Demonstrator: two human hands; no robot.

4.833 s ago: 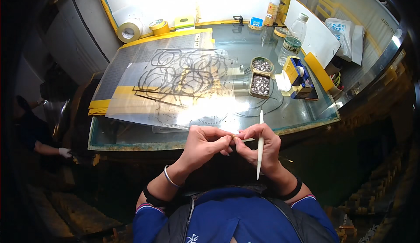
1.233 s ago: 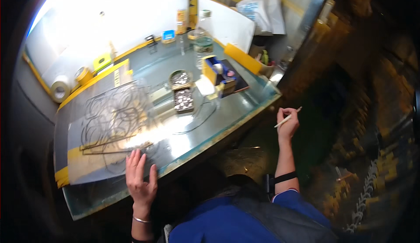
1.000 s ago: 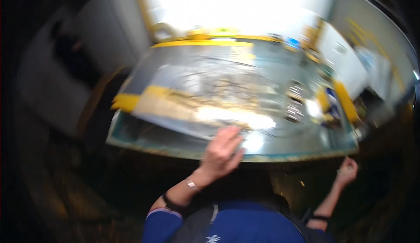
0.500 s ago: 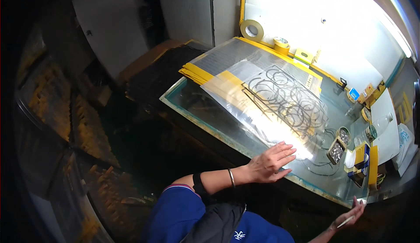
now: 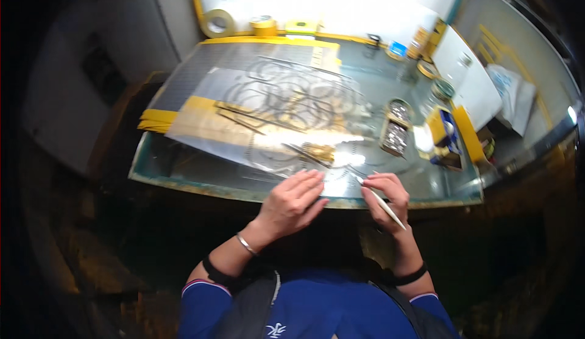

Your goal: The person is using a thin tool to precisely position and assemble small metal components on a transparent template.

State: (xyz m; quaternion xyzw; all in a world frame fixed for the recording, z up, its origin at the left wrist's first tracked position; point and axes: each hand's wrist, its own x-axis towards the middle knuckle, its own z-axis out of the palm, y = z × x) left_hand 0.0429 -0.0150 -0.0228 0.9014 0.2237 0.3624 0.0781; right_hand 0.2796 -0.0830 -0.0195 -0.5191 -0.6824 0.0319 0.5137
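Observation:
My left hand [image 5: 295, 200] lies flat at the near edge of a glass-topped table [image 5: 183, 162], its fingers stretched out and nothing in them. Between thumb and fingers of my right hand [image 5: 388, 197] is a slim white pen-shaped tool [image 5: 390, 210]; its thin tip points at the glass. The tool's exact kind is blurred. Just beyond both hands, a clear plastic sheet [image 5: 195, 129] bears dark curved strips [image 5: 244, 95] and several straight dark strips. Right of the sheet stands an open tin [image 5: 395, 139] filled with small shiny metal pieces.
Yellow-edged grey sheets [image 5: 183, 77] lie beneath the clear one. At the back are tape rolls [image 5: 218, 23] and a yellow-green box [image 5: 301, 28]. A clear jar [image 5: 440, 92], a blue-and-yellow box [image 5: 443, 133] and a white board [image 5: 472, 77] crowd the right side.
The view has swung right, bringing the table more squarely ahead. My right hand has come from the table's right corner to its near edge with the white tool. The left hand stays open.

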